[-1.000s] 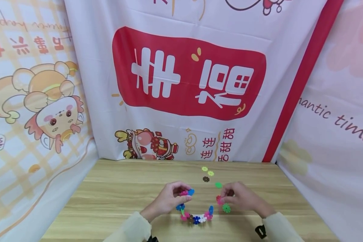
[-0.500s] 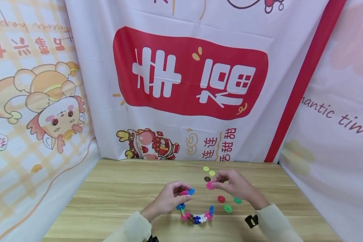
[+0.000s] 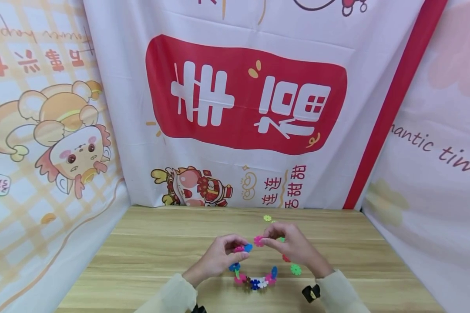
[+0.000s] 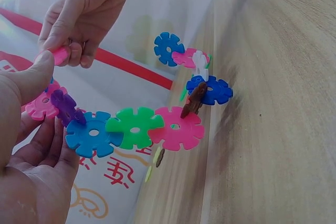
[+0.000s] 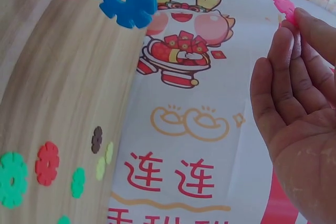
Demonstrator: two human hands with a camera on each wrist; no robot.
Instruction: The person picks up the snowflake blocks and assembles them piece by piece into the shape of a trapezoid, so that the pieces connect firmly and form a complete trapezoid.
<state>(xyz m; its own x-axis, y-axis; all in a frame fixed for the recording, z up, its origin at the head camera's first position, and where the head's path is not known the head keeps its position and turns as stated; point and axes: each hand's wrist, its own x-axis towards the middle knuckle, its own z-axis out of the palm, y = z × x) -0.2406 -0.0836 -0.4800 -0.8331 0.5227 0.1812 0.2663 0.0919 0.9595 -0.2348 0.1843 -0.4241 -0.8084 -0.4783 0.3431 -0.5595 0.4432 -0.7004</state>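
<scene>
In the head view my left hand (image 3: 221, 256) pinches the upper end of a curved chain of interlocking plastic snowflake discs, near a blue disc (image 3: 248, 248). Pink, green, brown, white and blue discs make up the chain, its lower part (image 3: 254, 284) curving near the tabletop and its other end finishing in a blue disc (image 3: 274, 272). Between thumb and fingertips, my right hand (image 3: 293, 245) holds a loose pink snowflake disc (image 3: 258, 241), close to the left hand's blue disc with a small gap between. The left wrist view shows a purple disc (image 4: 65, 107) beside the left fingers.
Loose discs lie on the wooden table (image 3: 160, 243): green (image 3: 295, 269), red (image 3: 286, 258) and yellow (image 3: 267, 218), plus a brown one (image 5: 97, 140) in the right wrist view. A printed cloth (image 3: 243, 174) hangs behind the table.
My right hand has lifted the pink disc from beside the red one and carried it left, towards the left hand. The left hand and chain have stayed almost still.
</scene>
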